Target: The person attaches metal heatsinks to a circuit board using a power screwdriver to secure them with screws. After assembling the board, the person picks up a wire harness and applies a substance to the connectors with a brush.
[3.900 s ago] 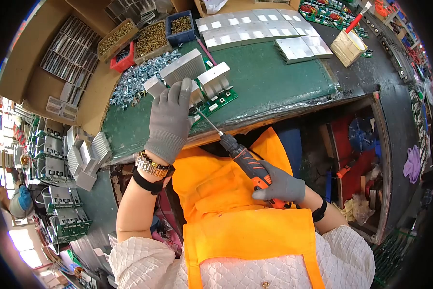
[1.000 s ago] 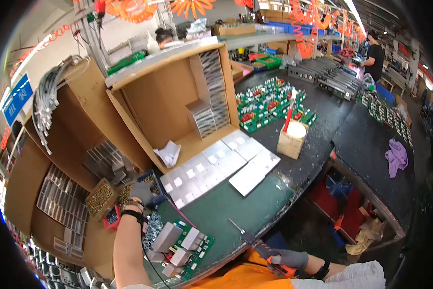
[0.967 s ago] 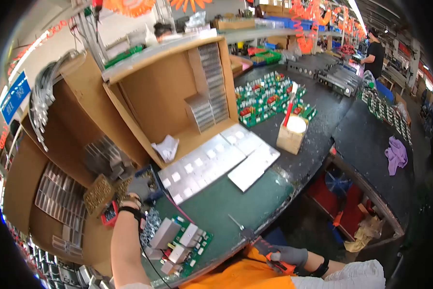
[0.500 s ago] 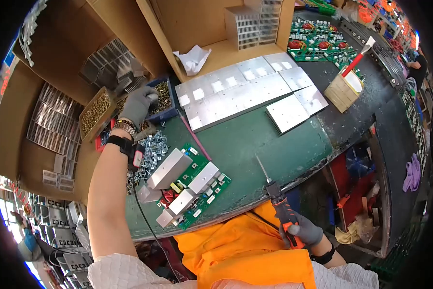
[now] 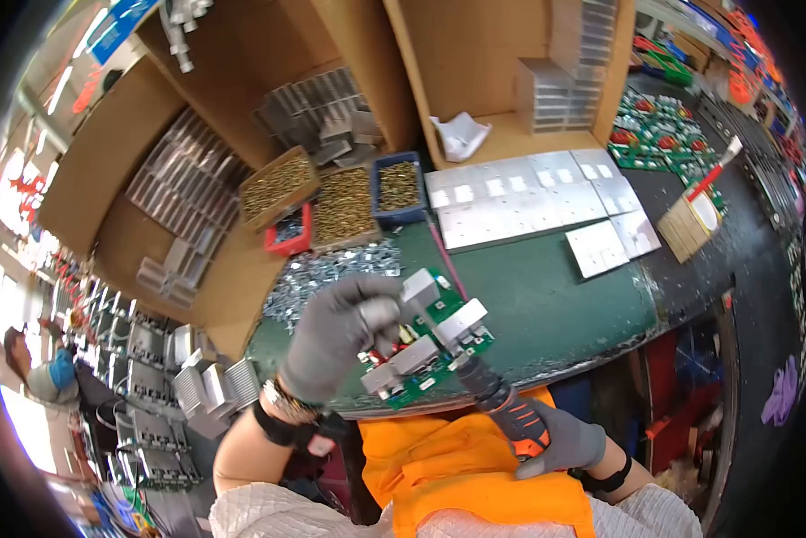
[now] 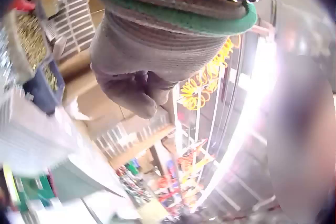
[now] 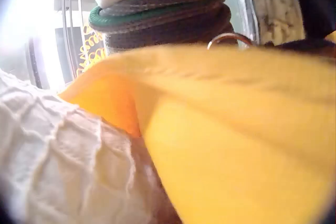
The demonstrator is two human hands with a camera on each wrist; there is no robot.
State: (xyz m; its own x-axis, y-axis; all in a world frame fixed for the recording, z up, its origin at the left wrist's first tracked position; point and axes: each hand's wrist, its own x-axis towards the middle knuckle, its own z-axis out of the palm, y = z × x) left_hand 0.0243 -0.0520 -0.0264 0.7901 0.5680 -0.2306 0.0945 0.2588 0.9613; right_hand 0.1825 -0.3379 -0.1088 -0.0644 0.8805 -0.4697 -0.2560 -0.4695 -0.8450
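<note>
The left hand (image 5: 331, 336), in a grey glove, hovers at the left side of a green circuit board (image 5: 430, 384) with silver heatsinks, covering part of it. Its fingers are curled in; whatever may lie inside them is hidden. The left wrist view shows the same curled glove (image 6: 142, 66), thumb and fingers close together. The gloved right hand (image 5: 566, 439) grips a black and orange power screwdriver (image 5: 510, 414), whose nose points at the board's right front edge; its bit cannot be made out. Orange cloth hides the right hand in the right wrist view.
Bins of brass-coloured screws (image 5: 347, 206) and a red bin (image 5: 291, 231) stand behind a heap of small metal clips (image 5: 331, 269). Flat silver plates (image 5: 519, 202) lie at the back. A wooden pot (image 5: 685, 231) with a brush is at the right. Heatsinks (image 5: 214, 390) sit at the left.
The left hand has come back from the screw bins to the circuit board. The screwdriver has moved left, its nose now against or near the board in view. The head view has shifted too.
</note>
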